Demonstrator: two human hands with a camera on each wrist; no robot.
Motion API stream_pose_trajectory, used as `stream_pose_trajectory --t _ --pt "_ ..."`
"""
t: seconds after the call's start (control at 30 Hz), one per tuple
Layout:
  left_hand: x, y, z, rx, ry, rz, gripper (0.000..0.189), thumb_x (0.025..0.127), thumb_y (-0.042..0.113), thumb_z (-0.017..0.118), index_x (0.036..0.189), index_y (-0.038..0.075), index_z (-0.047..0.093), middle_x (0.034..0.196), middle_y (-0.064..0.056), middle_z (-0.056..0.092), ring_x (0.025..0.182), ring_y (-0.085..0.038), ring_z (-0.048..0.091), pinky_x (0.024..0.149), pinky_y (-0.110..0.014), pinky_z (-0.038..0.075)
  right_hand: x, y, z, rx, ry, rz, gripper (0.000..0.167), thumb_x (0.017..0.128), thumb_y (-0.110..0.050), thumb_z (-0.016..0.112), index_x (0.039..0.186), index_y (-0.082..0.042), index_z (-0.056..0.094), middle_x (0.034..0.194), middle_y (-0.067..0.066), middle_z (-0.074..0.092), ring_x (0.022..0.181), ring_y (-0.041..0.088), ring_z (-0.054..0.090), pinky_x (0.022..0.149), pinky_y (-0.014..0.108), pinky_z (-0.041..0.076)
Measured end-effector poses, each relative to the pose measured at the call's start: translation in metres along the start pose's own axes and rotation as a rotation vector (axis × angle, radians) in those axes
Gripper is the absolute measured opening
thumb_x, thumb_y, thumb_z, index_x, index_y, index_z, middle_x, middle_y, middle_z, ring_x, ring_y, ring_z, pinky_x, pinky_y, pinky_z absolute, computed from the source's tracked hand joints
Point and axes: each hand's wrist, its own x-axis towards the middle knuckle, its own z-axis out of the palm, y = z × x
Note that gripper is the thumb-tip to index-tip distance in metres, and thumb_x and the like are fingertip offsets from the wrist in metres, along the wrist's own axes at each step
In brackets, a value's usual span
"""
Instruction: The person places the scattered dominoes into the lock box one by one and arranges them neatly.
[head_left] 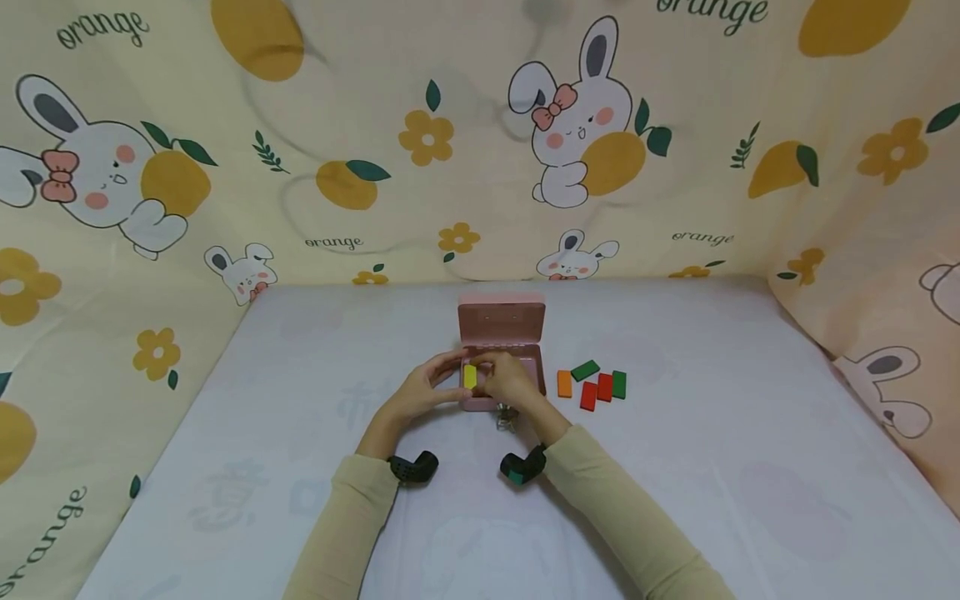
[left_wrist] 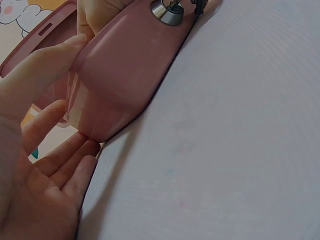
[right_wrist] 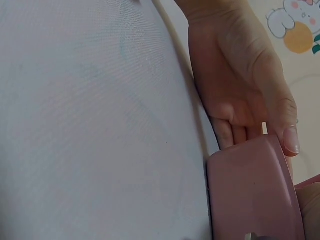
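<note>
A pink box (head_left: 477,405) stands with its lid (head_left: 501,322) raised, and keys (head_left: 506,418) hang from the lock on its front. My left hand (head_left: 420,390) spans the box's left end, thumb at the rim and relaxed fingers against the outer wall, as the left wrist view shows. Inside the box, close to that left wall, a yellow block (head_left: 469,377) stands between the index finger and thumb of my right hand (head_left: 512,379), which pinches it. The other right-hand fingers are tucked out of sight. In the right wrist view the box's front wall (right_wrist: 250,195) hides the block.
To the right of the box lie several loose blocks: an orange one (head_left: 564,383), a green one (head_left: 585,370), two red ones and another green one (head_left: 618,384). A patterned cloth (head_left: 420,208) hangs behind the white-covered table (head_left: 675,483).
</note>
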Motion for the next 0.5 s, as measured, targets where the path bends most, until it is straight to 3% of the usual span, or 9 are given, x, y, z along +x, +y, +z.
stream_pose_trajectory --t 0.23,0.5 --pt "0.0 -0.001 0.0 -0.006 0.0 -0.006 0.07 0.086 0.009 0.071 0.147 0.007 0.037 0.156 -0.015 0.035 0.147 -0.034 0.031 0.124 -0.047 0.026 -0.003 -0.001 -0.002 -0.03 -0.001 -0.038 0.046 0.084 -0.01 0.072 0.129 -0.016 0.063 0.09 0.01 0.064 0.074 0.018 0.052 0.057 0.021 0.038" --pt "0.001 -0.001 0.0 0.0 0.008 -0.012 0.069 0.086 0.009 0.071 0.147 0.008 0.037 0.157 -0.013 0.034 0.147 -0.034 0.031 0.123 -0.049 0.026 -0.012 0.002 -0.007 0.12 0.016 -0.113 0.043 0.083 -0.007 0.072 0.126 -0.008 0.064 0.065 -0.001 0.049 0.057 0.01 0.042 0.048 0.018 0.032"
